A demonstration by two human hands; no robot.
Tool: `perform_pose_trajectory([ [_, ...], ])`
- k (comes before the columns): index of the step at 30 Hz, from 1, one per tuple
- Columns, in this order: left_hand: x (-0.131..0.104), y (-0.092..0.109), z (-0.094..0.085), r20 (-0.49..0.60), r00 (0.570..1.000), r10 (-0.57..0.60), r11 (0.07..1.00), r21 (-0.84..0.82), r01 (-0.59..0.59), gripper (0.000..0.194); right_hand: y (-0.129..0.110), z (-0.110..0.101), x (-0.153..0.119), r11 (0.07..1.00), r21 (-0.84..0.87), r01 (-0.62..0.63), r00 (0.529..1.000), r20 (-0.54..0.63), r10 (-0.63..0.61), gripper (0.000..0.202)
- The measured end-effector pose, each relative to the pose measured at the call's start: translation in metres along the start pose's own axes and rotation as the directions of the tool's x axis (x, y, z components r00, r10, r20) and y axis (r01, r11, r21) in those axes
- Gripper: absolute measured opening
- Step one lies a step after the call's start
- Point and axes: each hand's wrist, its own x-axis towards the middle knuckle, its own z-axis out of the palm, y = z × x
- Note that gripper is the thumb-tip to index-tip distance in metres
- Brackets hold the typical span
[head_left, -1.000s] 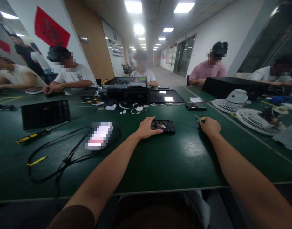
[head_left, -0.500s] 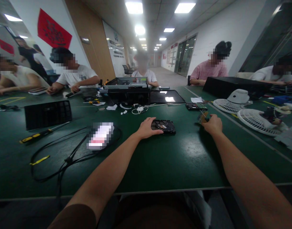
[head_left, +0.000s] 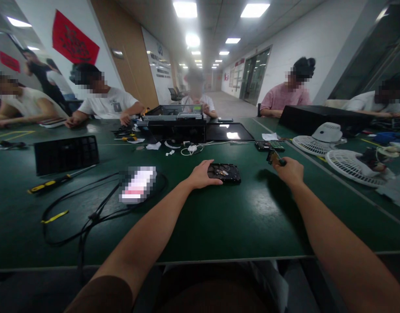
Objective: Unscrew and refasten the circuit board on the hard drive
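Observation:
On the green table in front of me lies a black rectangular device casing, its inside showing some small metallic parts. My left hand grips its left end, thumb along the near edge and fingers over the far edge. Farther right, my right hand is closed, held above the table. A small brown and black piece like a circuit board sticks out from its fingers. Beside that piece shows a thin shaft with a dark handle, like a screwdriver, largely covered by the fingers.
A lit phone and black cables lie left, near a yellow-black screwdriver and a black panel. Ahead are an opened computer case and a green circuit board. White fan parts lie right. Several people sit around.
My right hand has tilted and lifted the brown piece slightly, moving it a little left. My left hand stays on the casing. The person at the left has shifted an arm.

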Motion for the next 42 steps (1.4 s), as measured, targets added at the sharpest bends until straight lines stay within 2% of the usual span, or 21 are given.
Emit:
perform_pose_trajectory([
  [7, -0.001, -0.002, -0.012, 0.067, 0.998, 0.001, 0.999, -0.043, 0.002, 0.124, -0.029, 0.001, -0.021, 0.983, 0.102, 0.153, 0.986, -0.077, -0.145, 0.034],
  [11, -0.003, 0.000, -0.023, 0.142, 0.989, -0.038, 0.999, 0.025, 0.034, 0.123, -0.043, 0.002, -0.031, 0.951, 0.165, 0.262, 0.963, -0.111, -0.246, 0.029],
  [15, -0.002, 0.005, -0.024, 0.146, 0.987, -0.074, 0.991, 0.118, 0.057, 0.129, -0.058, 0.002, -0.042, 0.900, 0.240, 0.365, 0.929, -0.159, -0.334, 0.026],
  [17, 0.002, 0.012, -0.022, 0.090, 0.994, -0.056, 0.992, 0.116, 0.045, 0.116, -0.066, 0.001, -0.048, 0.866, 0.264, 0.425, 0.902, -0.197, -0.383, 0.024],
  [19, 0.008, 0.025, -0.020, -0.046, 0.999, 0.026, 0.994, 0.110, -0.020, 0.087, -0.074, -0.001, -0.054, 0.820, 0.271, 0.505, 0.860, -0.244, -0.449, 0.023],
  [21, 0.016, 0.041, -0.018, -0.179, 0.980, 0.083, 0.995, 0.075, -0.071, 0.055, -0.082, -0.003, -0.061, 0.764, 0.257, 0.592, 0.801, -0.293, -0.522, 0.023],
  [22, 0.019, 0.049, -0.017, -0.208, 0.974, 0.094, 0.995, 0.036, -0.088, 0.044, -0.087, -0.004, -0.065, 0.738, 0.246, 0.629, 0.771, -0.318, -0.551, 0.022],
  [24, 0.026, 0.065, -0.012, -0.176, 0.980, 0.094, 0.993, -0.050, -0.105, 0.035, -0.095, -0.005, -0.073, 0.693, 0.223, 0.686, 0.718, -0.362, -0.594, 0.021],
  [27, 0.035, 0.081, 0.002, -0.118, 0.991, 0.061, 0.958, -0.273, -0.091, 0.041, -0.104, -0.005, -0.082, 0.638, 0.175, 0.750, 0.648, -0.388, -0.656, 0.021],
  [29, 0.042, 0.085, 0.015, -0.070, 0.997, 0.032, 0.861, -0.504, -0.063, 0.043, -0.107, -0.003, -0.086, 0.623, 0.152, 0.767, 0.628, -0.378, -0.681, 0.022],
  [31, 0.047, 0.085, 0.025, -0.008, 1.000, 0.022, 0.708, -0.706, -0.021, 0.033, -0.107, -0.003, -0.088, 0.603, 0.163, 0.781, 0.617, -0.356, -0.702, 0.023],
  [34, 0.052, 0.084, 0.029, 0.007, 0.995, -0.098, 0.546, -0.836, 0.060, 0.020, -0.106, -0.004, -0.090, 0.524, 0.262, 0.810, 0.585, -0.313, -0.748, 0.033],
  [36, 0.052, 0.082, 0.023, 0.011, 0.995, -0.096, 0.527, -0.848, 0.060, 0.014, -0.105, -0.006, -0.089, 0.510, 0.340, 0.790, 0.606, -0.306, -0.735, 0.041],
  [40, 0.047, 0.078, 0.006, 0.074, 0.997, -0.021, 0.622, -0.780, 0.071, 0.007, -0.106, -0.009, -0.080, 0.595, 0.459, 0.659, 0.748, -0.325, -0.578, 0.042],
  [42, 0.045, 0.076, 0.000, 0.095, 0.995, 0.043, 0.674, -0.737, 0.041, 0.008, -0.106, -0.009, -0.073, 0.592, 0.559, 0.581, 0.801, -0.260, -0.540, 0.041],
])
